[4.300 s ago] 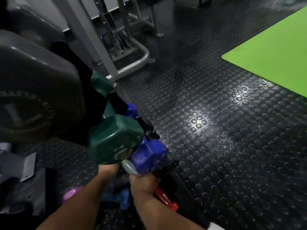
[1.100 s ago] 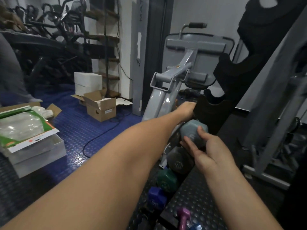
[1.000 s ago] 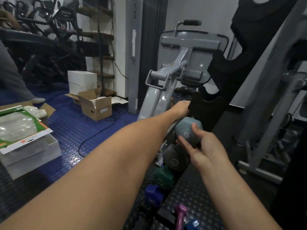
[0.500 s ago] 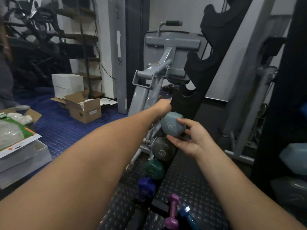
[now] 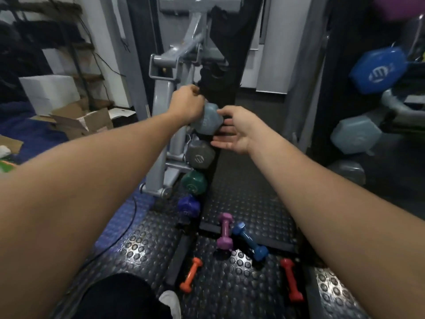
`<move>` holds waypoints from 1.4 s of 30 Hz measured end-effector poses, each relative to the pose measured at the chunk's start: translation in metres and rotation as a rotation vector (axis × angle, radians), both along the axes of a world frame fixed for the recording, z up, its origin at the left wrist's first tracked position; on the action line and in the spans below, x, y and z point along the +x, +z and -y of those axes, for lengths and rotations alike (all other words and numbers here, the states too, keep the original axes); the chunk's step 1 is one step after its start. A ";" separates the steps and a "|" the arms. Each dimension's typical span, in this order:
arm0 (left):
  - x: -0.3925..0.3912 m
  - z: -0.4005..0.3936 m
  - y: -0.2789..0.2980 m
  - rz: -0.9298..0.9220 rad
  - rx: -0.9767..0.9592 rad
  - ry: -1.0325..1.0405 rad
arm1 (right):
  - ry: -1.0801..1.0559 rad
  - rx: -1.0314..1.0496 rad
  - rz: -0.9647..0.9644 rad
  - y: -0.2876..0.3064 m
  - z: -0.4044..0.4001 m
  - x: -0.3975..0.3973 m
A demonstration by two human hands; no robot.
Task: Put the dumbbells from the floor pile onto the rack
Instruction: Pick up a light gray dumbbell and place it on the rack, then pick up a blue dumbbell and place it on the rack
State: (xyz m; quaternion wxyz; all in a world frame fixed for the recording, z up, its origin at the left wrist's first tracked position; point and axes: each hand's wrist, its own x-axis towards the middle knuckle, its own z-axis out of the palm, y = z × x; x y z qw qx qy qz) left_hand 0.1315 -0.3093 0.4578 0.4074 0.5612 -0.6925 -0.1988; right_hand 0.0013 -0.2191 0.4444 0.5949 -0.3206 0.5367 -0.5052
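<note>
A pale grey-blue dumbbell [image 5: 208,119] lies in a slot of the black upright rack [image 5: 226,54], above a dark grey [image 5: 200,155], a green [image 5: 194,181] and a deep blue dumbbell [image 5: 189,206]. My left hand [image 5: 187,104] is closed over its far side, against the rack. My right hand [image 5: 234,130] is beside its near head, fingers spread and holding nothing. On the floor below lie a purple [image 5: 225,231], a blue [image 5: 250,240], an orange [image 5: 191,273] and a red dumbbell [image 5: 291,279].
A grey exercise machine [image 5: 165,88] stands just left of the rack. At the right, a blue [image 5: 377,70], a grey-blue [image 5: 355,134] and a grey dumbbell [image 5: 347,171] sit on another rack side. Cardboard boxes [image 5: 80,118] lie at the left. My knee [image 5: 119,298] is at the bottom.
My right hand has opened and drawn back from the grey-blue dumbbell's head. The dumbbell now rests in its slot. My view has tilted down, showing the floor pile.
</note>
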 end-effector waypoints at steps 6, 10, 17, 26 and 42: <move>0.004 -0.039 0.000 -0.047 -0.236 0.075 | -0.055 -0.034 -0.027 -0.012 -0.015 -0.002; 0.011 -0.047 0.006 0.071 -0.261 -0.073 | -0.077 -0.055 -0.016 -0.017 -0.025 -0.011; 0.007 -0.056 0.017 0.155 -0.208 -0.211 | -0.087 -0.138 -0.129 -0.009 -0.053 -0.042; -0.027 -0.082 -0.018 0.529 -0.421 -0.390 | -0.161 -0.144 -0.256 -0.043 -0.080 -0.080; -0.090 -0.077 -0.108 0.622 -0.276 -0.497 | -0.292 -0.067 -0.185 -0.137 -0.088 -0.137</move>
